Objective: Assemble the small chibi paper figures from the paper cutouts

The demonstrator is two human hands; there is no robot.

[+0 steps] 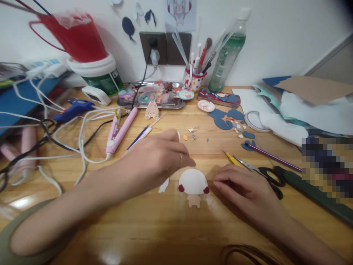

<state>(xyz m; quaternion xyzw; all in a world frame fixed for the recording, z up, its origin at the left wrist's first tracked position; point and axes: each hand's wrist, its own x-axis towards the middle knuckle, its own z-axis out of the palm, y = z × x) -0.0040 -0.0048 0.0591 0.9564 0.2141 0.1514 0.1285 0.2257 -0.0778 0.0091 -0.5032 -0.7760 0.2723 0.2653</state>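
Note:
A paper figure lies flat on the wooden table, with a rounded white head (193, 181), dark red pieces at both sides and a small peach body (193, 201). My left hand (161, 156) hangs above and left of it, fingers curled down in a pinch near small paper scraps. Its thumb and whatever the fingertips hold are hidden. Resting on the table at the figure's right is my right hand (245, 187), fingers loosely stretched, nothing visible in them. A white paper strip (164, 186) shows below my left hand. An orange scrap (185, 137) lies beyond it.
Scissors (259, 170) and a yellow-handled craft knife (231, 158) lie beside my right hand. Blue paper scraps (224, 119) spread behind. A pink hair straightener (121, 132), cables and a blue glue gun (73, 109) occupy the left. A metal tray (179, 104) stands at the back.

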